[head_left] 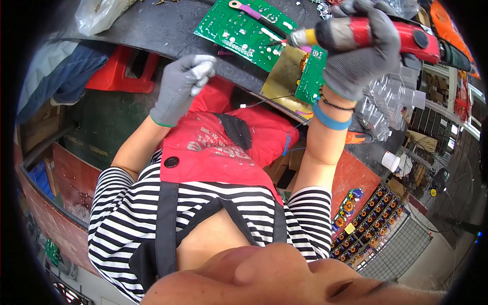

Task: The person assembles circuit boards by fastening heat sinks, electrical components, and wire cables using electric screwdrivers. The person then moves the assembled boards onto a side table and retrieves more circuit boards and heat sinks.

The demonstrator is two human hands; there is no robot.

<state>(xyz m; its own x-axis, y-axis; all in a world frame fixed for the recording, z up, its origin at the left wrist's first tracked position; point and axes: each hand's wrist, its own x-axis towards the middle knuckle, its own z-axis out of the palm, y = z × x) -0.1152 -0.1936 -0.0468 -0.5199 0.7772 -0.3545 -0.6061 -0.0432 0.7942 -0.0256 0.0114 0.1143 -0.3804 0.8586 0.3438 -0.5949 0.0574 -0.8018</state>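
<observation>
The worktop (152, 30), a dark grey surface, is running across the upper part of the head view. The large green circuit board (244, 31) is lying flat on it and serves as the landmark here. A clear plastic bag (99, 14) is lying on the worktop well to the left of the board. A red stool (117, 71) is standing below the worktop edge, left of and lower than the board.

The red power screwdriver (376, 34) is sitting to the right of the board. Its long axis is running nearly horizontal, slightly raised toward the right, and its metal nose is pointing left, at the right-hand edge of the board. The tip is just beside or touching the board; which one cannot be told.

The right hand (363, 51), in a grey glove, is gripping the screwdriver, with the fingers (378, 23) clamped around the red body. A smaller green circuit board (311, 76) is lying just under this hand, to the lower right of the large board, next to a brass-coloured sheet (284, 71).

The left hand (180, 86), also gloved in grey, is hovering below and left of the board, off the worktop edge. Its fingers (203, 68) are curled together; whether they are pinching anything cannot be told.
</observation>
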